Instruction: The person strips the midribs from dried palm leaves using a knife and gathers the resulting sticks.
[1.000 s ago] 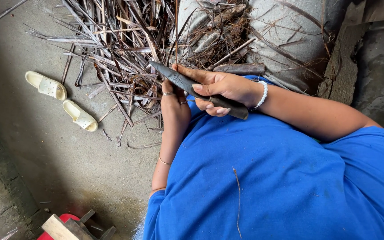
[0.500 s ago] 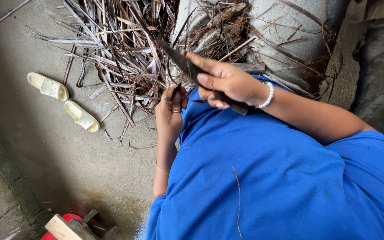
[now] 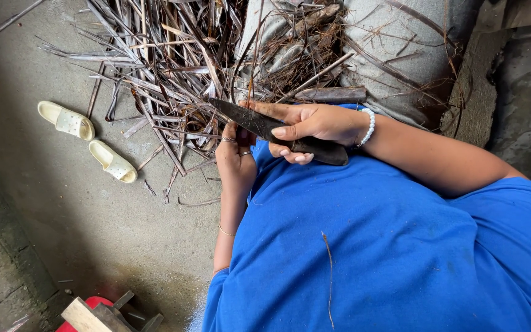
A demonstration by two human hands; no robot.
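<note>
Right hand (image 3: 314,126): fingers closed round dark blade (image 3: 271,130), long axis running far-left. Left hand (image 3: 236,157): fingers curled beneath, pinching thin dry strip (image 3: 252,74).

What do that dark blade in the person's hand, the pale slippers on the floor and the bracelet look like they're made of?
The knife in the right hand looks like dull, darkened metal: flat, tapered, no shine. The slippers seem to be moulded rubber or plastic, cream, smooth, with small holes. The bracelet is a string of round white beads, pearl-like, perhaps plastic. The left hand is up among dry, stiff brown leaf strips, plainly plant fibre.
</note>
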